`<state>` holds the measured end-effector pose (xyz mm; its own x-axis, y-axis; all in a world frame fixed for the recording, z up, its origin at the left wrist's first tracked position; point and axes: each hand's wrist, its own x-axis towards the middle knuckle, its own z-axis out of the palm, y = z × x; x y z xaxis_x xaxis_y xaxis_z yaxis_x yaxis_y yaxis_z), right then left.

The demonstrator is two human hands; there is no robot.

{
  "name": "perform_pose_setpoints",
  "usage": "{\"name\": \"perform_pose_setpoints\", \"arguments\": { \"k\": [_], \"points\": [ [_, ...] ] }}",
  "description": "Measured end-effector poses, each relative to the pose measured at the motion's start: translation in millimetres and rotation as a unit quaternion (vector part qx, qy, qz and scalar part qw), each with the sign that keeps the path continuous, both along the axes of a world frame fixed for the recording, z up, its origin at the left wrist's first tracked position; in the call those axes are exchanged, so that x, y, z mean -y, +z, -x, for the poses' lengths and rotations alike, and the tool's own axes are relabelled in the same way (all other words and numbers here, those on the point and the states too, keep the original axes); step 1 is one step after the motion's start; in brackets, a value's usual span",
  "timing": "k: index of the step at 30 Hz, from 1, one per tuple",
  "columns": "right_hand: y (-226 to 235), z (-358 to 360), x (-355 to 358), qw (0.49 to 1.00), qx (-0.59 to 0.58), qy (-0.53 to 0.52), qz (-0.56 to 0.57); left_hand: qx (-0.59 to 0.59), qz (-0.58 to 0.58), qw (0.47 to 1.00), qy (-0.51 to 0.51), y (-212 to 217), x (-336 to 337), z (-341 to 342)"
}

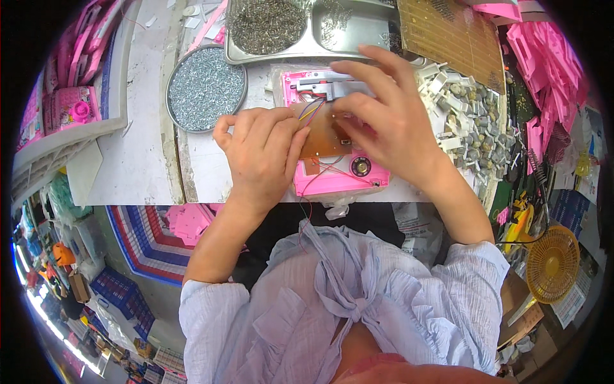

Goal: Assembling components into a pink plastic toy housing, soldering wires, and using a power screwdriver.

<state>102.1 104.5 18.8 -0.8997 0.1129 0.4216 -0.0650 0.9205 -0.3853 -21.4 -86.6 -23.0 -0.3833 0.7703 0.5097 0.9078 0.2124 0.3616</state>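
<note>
A pink plastic housing lies before me at the table's front edge, with a small round speaker at its lower right. Over its middle sits a brown circuit board, with thin coloured wires running from it. A grey plastic mechanism lies along the housing's far side. My left hand is closed on the board's left edge, fingers bent, thumb along the near side. Over the board's right part hovers my right hand, fingers apart and curved; whether its thumb touches the board is hard to see.
A round dish of silver screws stands left of my hands. Beyond them is a metal tray holding small metal parts. White and grey plastic pieces heap up at right beside a cardboard sheet. A yellow fan stands lower right.
</note>
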Motion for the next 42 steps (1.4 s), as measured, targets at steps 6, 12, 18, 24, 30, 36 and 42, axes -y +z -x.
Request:
{"name": "perform_pose_setpoints", "arguments": {
  "k": [6, 12, 18, 24, 30, 36, 42],
  "points": [
    [-5.9, 27.4, 7.4, 0.998, -0.001, 0.055, -0.012, -0.014, -0.011, 1.000, -0.013, 0.4, -2.5, 1.7],
    [-6.6, 26.6, 7.4, 0.999, 0.014, 0.041, -0.008, -0.006, -0.014, 1.000, -0.024, 5.4, -4.3, 6.3],
    [-12.1, 29.0, 9.3, 1.000, 0.004, 0.007, -0.026, 0.124, -0.013, 0.992, -0.030, 8.1, -12.3, 25.7],
    [-8.3, 36.2, 11.0, 0.998, -0.019, 0.014, -0.059, 0.157, 0.019, 0.987, -0.033, 8.3, -19.8, 42.6],
    [-10.8, 37.4, 17.8, 0.993, -0.028, 0.031, -0.107, 0.243, 0.023, 0.969, -0.027, 16.3, -25.7, 47.7],
    [-13.0, 42.6, 33.1, 0.991, -0.015, 0.000, -0.133, 0.367, 0.073, 0.927, -0.006, 26.0, -26.6, 48.0],
    [-16.5, 48.8, 23.0, 0.991, -0.028, 0.080, -0.106, 0.409, 0.129, 0.903, 0.002, 33.5, -28.0, 53.1]
  ]
}}
